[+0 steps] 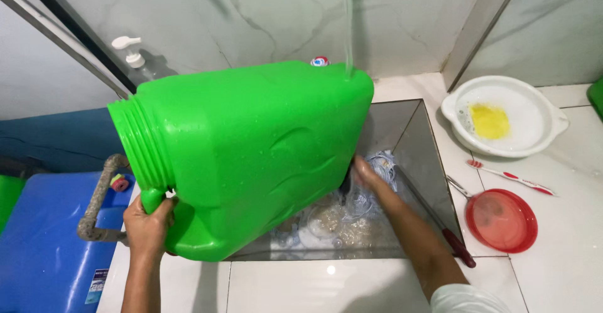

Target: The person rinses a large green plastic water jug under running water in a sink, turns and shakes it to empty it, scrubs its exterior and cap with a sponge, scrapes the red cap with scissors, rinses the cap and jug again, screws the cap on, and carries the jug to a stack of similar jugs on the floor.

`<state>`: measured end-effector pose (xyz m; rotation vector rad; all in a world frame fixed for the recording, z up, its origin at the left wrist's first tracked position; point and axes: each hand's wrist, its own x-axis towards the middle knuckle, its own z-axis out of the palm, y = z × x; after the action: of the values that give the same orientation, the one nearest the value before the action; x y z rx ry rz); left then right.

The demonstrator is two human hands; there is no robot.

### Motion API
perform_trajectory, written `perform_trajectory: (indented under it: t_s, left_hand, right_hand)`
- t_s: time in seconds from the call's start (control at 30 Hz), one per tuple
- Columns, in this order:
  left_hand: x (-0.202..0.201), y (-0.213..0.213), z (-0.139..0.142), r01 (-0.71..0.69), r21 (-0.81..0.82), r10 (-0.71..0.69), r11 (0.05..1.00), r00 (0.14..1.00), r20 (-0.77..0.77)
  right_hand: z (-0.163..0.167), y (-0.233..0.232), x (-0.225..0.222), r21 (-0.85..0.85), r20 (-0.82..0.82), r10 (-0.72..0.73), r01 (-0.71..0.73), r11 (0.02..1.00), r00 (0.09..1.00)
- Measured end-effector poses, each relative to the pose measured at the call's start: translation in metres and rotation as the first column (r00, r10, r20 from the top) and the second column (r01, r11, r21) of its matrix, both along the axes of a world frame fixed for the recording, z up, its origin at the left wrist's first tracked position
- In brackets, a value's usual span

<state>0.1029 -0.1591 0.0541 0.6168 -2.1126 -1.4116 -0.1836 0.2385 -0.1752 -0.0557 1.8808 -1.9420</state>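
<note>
A big bright green plastic jerrycan (251, 156) is tipped on its side over a steel sink (411, 137), its threaded open mouth pointing left. My left hand (147, 222) grips its green handle near the mouth. A thin stream of water (347, 24) falls onto its upper right corner. My right hand (370, 178) reaches under the can's right end, against its base; I cannot tell whether its fingers hold anything. Clear dishes (333, 222) lie in the sink below.
A white basin (505, 115) with soapy water and a yellow sponge sits right of the sink. Beside it lie a red-and-white toothbrush (512, 176) and a red strainer (501, 220). A blue container (44, 244) stands at the left; a pump bottle (133, 52) behind.
</note>
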Motion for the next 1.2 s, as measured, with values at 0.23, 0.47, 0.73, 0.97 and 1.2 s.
perform_trajectory:
  t_s: [0.23,0.47,0.73,0.97,1.2]
  left_hand:
    - [0.002,0.018,-0.016,0.144,-0.090,-0.137,0.985,0.987,0.084]
    - [-0.038,0.065,-0.061,0.247,-0.462,-0.008,0.852,0.888,0.460]
    - [-0.097,0.099,-0.108,0.492,-0.685,-0.202,0.537,0.864,0.461]
    - [-0.126,0.135,-0.134,0.559,-0.734,-0.411,0.386,0.817,0.405]
    - [-0.137,0.122,-0.146,0.623,-0.730,-0.530,0.279,0.734,0.424]
  right_hand:
    - [0.079,0.065,-0.110,0.508,-0.851,0.198,0.665,0.547,0.487]
    - [0.095,0.069,-0.115,0.636,-0.771,0.311,0.696,0.334,0.555]
    - [0.078,0.183,0.094,0.968,-0.169,-0.094,0.183,0.171,0.981]
    - [0.071,0.221,0.205,0.870,-0.475,-0.060,0.479,0.115,0.878]
    - [0.112,0.165,0.163,0.681,-0.730,0.356,0.583,0.444,0.583]
